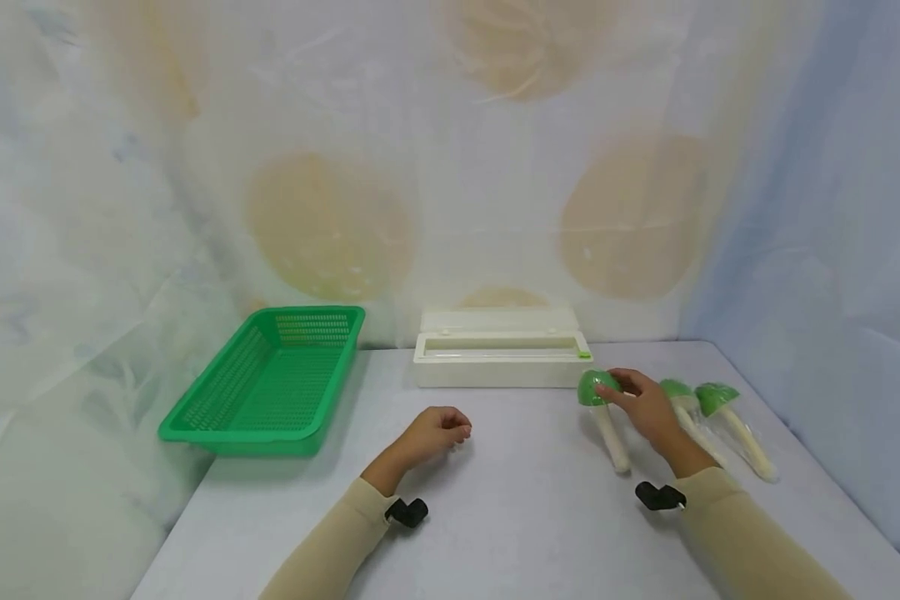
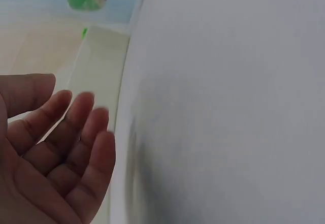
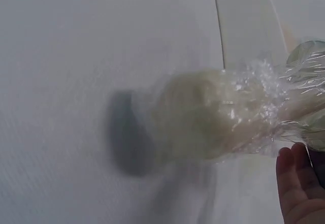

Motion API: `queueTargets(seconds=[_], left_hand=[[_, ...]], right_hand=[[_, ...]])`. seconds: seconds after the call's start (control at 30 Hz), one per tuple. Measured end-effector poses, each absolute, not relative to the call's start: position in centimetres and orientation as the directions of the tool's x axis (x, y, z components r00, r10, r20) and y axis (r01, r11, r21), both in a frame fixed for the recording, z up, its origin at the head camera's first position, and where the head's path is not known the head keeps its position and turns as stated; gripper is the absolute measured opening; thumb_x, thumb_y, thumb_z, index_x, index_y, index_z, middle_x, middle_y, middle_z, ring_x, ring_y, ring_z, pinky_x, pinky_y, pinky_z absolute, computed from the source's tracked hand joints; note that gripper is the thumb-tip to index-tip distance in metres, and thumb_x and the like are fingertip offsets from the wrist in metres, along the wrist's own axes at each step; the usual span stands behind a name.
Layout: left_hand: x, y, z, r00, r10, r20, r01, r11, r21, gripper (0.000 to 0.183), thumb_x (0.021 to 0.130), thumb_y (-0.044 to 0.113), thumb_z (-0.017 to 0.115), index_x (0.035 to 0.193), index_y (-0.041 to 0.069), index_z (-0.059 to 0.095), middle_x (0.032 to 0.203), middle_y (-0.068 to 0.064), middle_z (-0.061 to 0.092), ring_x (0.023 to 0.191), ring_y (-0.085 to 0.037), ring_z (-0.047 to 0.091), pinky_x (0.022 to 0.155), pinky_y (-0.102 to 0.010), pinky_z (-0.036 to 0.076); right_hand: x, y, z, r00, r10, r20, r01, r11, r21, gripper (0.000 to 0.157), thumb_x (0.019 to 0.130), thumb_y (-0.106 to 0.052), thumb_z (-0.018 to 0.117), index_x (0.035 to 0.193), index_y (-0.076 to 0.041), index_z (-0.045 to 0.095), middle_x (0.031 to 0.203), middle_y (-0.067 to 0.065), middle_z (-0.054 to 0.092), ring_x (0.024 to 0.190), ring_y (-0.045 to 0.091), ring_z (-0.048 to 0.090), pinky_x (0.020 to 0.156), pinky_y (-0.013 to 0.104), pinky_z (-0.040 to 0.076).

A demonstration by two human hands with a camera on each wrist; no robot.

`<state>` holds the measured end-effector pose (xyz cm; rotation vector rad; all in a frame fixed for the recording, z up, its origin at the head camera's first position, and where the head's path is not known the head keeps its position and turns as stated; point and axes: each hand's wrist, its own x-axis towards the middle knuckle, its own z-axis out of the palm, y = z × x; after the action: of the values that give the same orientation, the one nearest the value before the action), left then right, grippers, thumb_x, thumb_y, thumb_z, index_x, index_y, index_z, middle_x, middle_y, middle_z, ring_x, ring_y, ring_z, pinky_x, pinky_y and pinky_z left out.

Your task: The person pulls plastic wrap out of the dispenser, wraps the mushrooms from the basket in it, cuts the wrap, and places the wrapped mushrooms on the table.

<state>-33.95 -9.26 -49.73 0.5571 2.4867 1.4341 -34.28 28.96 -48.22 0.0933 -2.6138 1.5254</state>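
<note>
In the head view my right hand (image 1: 651, 415) pinches a mushroom-shaped item with a green cap (image 1: 594, 388) and a long pale stem. Its stem, wrapped in crinkled clear film (image 3: 223, 115), points toward the camera in the right wrist view, with fingertips (image 3: 292, 176) beside it. Two similar green-capped items, one (image 1: 675, 390) partly behind the right hand and another (image 1: 742, 433) farther right, lie on the table. My left hand (image 1: 431, 435) hovers over the table's middle, holding nothing. Its fingers (image 2: 76, 127) are loosely curled in the left wrist view.
A green perforated basket (image 1: 326, 408) stands at the left of the white table (image 1: 525, 517). Against the back wall sits a long white box (image 1: 495, 373) with a raised lid, slot and small green tab, probably a film dispenser. Patterned sheeting (image 1: 487, 192) hangs behind and along both sides.
</note>
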Motion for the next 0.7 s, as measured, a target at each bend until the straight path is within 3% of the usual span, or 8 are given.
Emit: queueTargets(seconds=[0.13,0.3,0.7], left_hand=[[-34.7,-11.0,-49.0,-0.933,0.358,0.041,0.237,0.523,0.819,0.017,0.095,0.022,0.064,0.101,0.006,0.069,0.091,-0.002,0.068,0.082,-0.016,0.061,0.069,-0.03,0.05],[-35.1,-13.4,-49.1,-0.948,0.317,0.004,0.174,0.51,0.843,0.02,0.096,0.02,0.064,0.103,0.002,0.068,0.091,-0.007,0.068,0.081,-0.017,0.062,0.069,-0.031,0.051],[-34.1,-15.8,-49.4,-0.955,0.294,-0.047,0.124,0.535,0.836,0.019,0.096,0.02,0.064,0.102,0.003,0.067,0.088,-0.004,0.067,0.078,-0.016,0.061,0.069,-0.031,0.051]], right_hand=[[-34.0,29.8,-47.8,-0.991,0.004,0.137,-0.114,0.535,-0.837,0.081,0.087,-0.058,0.064,0.141,-0.001,0.045,0.138,0.025,0.047,0.128,0.044,0.038,0.099,0.06,0.034],[-33.9,30.9,-47.4,-0.99,-0.022,0.138,-0.122,0.621,-0.775,0.083,0.089,-0.061,0.059,0.143,-0.002,0.043,0.141,0.026,0.044,0.13,0.047,0.036,0.099,0.063,0.033],[-34.1,32.9,-47.3,-0.994,-0.019,0.106,-0.076,0.826,-0.558,0.089,0.089,-0.07,0.049,0.139,0.003,0.047,0.13,0.031,0.05,0.113,0.048,0.049,0.083,0.058,0.044]])
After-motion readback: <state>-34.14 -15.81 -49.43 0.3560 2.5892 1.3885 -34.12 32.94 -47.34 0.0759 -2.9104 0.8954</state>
